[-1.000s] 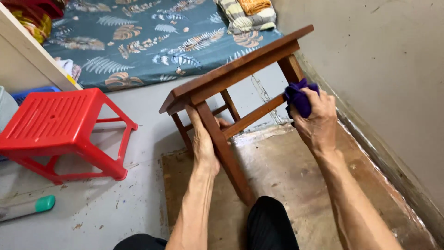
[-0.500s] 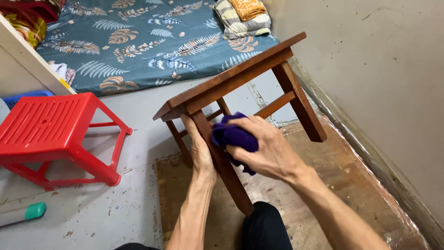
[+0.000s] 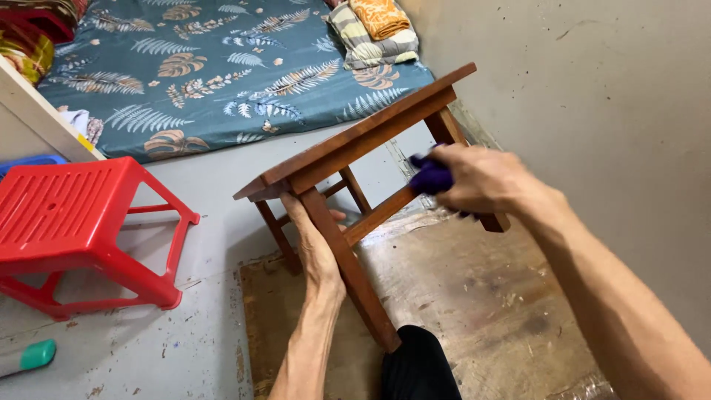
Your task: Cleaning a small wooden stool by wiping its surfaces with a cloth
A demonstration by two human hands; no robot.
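Observation:
A small brown wooden table (image 3: 355, 144) is tipped up on its side legs over a worn brown floor sheet (image 3: 459, 296). My left hand (image 3: 315, 244) grips the near leg of the table from behind, just under the top. My right hand (image 3: 481, 178) holds a dark purple cloth (image 3: 431, 176) pressed against the lower cross rail, close to the far right leg. My knee in black fabric (image 3: 418, 367) shows at the bottom edge.
A red plastic stool (image 3: 70, 222) stands on the grey floor at left. A mattress with a teal leaf-print sheet (image 3: 215, 67) and folded cloths (image 3: 374, 30) lies behind. A grey wall (image 3: 607, 111) runs along the right. A white and green tube (image 3: 26, 357) lies at bottom left.
My right hand carried the purple cloth from the far right leg to the near leg, then back right along the cross rail. The left hand kept its grip on the leg.

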